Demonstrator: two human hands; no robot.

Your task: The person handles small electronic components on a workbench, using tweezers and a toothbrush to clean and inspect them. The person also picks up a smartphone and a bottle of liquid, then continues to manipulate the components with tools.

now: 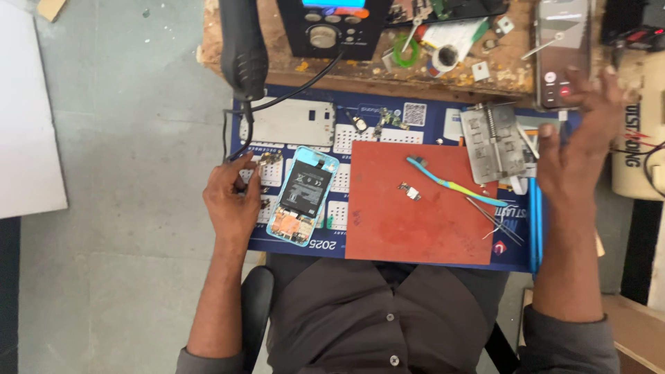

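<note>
Grey floor shows on the left of the head view, and a blue work mat [388, 256] covers the bench, with a red pad [415, 215] laid on its middle. An opened phone [303, 196] with a light blue frame lies face down just left of the pad, its back cover off and its black battery and orange flex parts exposed; so the opening seems done, while the inner parts look still in place. A small loose part [410, 192] sits on the red pad beside a blue toothbrush [454, 183], with tweezers [495, 220] near its right edge. The left hand [232, 201] rests on the mat just beside the phone, fingers curled down onto small parts there; whether it pinches anything I cannot tell. The right hand [578, 149] is raised over the right side of the bench, fingers spread and loose, grasping nothing, near a second phone [562, 52] propped on the wooden shelf. A metal holder [495, 142] lies below that, and a hot-air handle [242, 48] hangs at upper left.
</note>
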